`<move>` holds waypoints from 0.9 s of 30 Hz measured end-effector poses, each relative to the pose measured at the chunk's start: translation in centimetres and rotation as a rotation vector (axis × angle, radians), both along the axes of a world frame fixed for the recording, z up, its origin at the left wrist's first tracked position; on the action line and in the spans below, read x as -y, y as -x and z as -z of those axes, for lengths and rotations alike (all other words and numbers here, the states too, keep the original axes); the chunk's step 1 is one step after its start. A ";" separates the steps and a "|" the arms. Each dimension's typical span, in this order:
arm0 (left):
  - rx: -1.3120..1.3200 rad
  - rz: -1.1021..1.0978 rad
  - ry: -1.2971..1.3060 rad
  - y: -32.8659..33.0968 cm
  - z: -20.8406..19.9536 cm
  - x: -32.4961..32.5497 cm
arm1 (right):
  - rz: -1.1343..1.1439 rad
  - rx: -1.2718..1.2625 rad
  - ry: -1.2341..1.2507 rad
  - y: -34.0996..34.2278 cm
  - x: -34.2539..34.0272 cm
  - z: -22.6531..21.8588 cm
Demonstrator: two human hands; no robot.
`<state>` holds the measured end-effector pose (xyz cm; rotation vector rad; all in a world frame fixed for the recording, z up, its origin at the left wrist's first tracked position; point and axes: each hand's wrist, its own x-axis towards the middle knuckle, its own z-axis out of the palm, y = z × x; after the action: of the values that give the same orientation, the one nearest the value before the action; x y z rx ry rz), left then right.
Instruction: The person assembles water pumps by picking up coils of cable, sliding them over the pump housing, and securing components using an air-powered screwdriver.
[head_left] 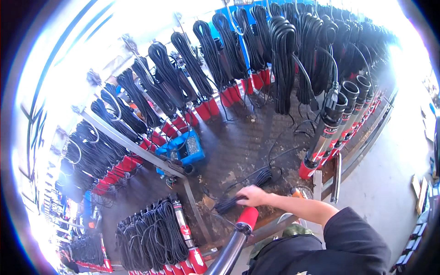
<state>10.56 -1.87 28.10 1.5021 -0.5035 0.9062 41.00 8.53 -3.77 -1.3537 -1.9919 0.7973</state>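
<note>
My right hand [251, 196] reaches in from the right and grips a bundle of black cable [227, 204] lying near the bench's front edge. The fingers are closed over the bundle, and part of it continues beyond the hand as a second dark coil [260, 178]. Just below the hand, a dark tube with a red end cap [248, 216] slants up from the lower edge. A thin cord runs beside its cap. The tube's lower part is cut off by the frame. My left hand does not show clearly.
Rows of coiled black cables [283, 59] hang on hooks above red-ended cylinders. Metal cylinders [323, 137] with red bases stand at right. On the worn bench [238, 142] sits a blue bin [192, 149]; a metal post [128, 145] crosses at left. More coiled cables [153, 236] stand lower left.
</note>
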 end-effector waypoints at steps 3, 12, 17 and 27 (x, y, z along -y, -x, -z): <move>0.013 0.021 0.011 0.7 0.0 -0.7 | -0.283 -0.512 0.383 5.3 5.5 -2.8; -0.037 -0.012 0.020 0.2 -0.1 -2.0 | -0.060 -0.414 -0.183 3.8 6.5 2.7; -0.016 -0.160 0.109 -0.1 0.0 -0.3 | 0.734 -0.398 -0.222 5.4 8.7 7.7; -0.060 -0.524 0.039 -6.8 0.9 5.7 | 0.729 -2.157 1.338 9.0 7.3 2.5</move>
<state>17.38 -7.59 27.24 1.6500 -0.0397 1.2592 32.00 1.24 -6.27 -0.5701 0.8075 1.8541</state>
